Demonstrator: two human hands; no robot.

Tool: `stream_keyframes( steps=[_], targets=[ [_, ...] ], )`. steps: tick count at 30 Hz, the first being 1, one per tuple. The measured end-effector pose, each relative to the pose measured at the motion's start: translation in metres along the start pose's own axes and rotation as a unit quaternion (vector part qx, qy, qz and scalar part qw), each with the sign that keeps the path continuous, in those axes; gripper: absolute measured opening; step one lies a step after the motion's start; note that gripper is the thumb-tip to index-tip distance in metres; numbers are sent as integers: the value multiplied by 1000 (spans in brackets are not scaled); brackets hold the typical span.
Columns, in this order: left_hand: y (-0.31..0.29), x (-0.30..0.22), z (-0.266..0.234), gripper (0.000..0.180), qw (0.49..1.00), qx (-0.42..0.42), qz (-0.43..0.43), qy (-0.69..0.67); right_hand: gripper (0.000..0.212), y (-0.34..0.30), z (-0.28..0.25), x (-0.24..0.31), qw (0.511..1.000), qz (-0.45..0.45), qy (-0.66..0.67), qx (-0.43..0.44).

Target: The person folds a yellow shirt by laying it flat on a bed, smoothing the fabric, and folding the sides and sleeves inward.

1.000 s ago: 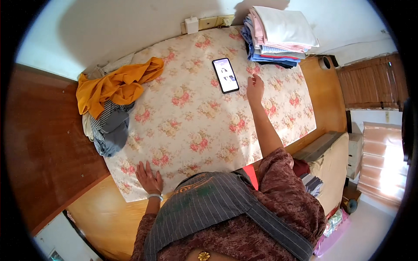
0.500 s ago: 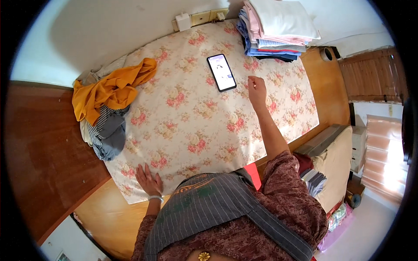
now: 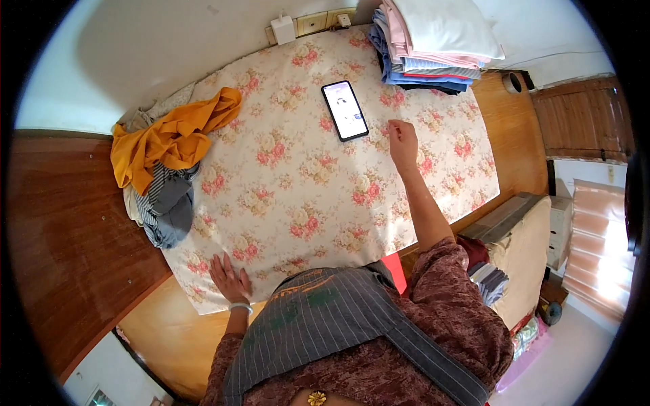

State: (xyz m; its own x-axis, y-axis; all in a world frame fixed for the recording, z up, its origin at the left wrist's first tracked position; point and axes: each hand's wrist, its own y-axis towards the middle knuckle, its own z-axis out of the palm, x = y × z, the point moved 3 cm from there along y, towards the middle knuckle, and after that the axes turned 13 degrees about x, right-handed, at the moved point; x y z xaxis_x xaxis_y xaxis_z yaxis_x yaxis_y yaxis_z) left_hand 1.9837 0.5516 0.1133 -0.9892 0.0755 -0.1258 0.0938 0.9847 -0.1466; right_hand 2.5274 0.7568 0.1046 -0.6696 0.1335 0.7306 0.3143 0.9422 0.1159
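A smartphone (image 3: 344, 111) with a lit screen lies flat on the flowered cloth (image 3: 284, 183), towards the far side. Just right of it, and apart from it, my right hand (image 3: 404, 143) is held over the cloth with its fingers curled closed; nothing shows in them. My left hand (image 3: 230, 279) lies on the cloth's near left part, fingers stretched out and spread, holding nothing. Beyond it at the left is a crumpled heap of clothes: an orange garment (image 3: 162, 141) on top, with striped and dark grey garments (image 3: 171, 206) below.
A tall stack of folded clothes (image 3: 440, 40) stands at the far right of the cloth. By the far wall are sockets with a white plug (image 3: 283, 29). A brown wooden panel (image 3: 68, 223) borders the left; folded dark cloths (image 3: 489, 283) lie at the right.
The fingers of my right hand have drawn in more tightly beside the phone. My left hand stays flat, and the phone and clothes lie as before.
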Motion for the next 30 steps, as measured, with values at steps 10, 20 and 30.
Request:
stream_keyframes(
  steps=[10,20,30],
  targets=[
    [-1,5,6,60,1000,1,6,14,17,10,5,7,995,2,99,20],
    [3,34,29,57,973,-14,-68,-218,13,31,7,24,997,-19,68,42],
    [194,40,-130,77,982,-130,-138,9,15,27,13,28,996,-31,56,67]
  ],
)
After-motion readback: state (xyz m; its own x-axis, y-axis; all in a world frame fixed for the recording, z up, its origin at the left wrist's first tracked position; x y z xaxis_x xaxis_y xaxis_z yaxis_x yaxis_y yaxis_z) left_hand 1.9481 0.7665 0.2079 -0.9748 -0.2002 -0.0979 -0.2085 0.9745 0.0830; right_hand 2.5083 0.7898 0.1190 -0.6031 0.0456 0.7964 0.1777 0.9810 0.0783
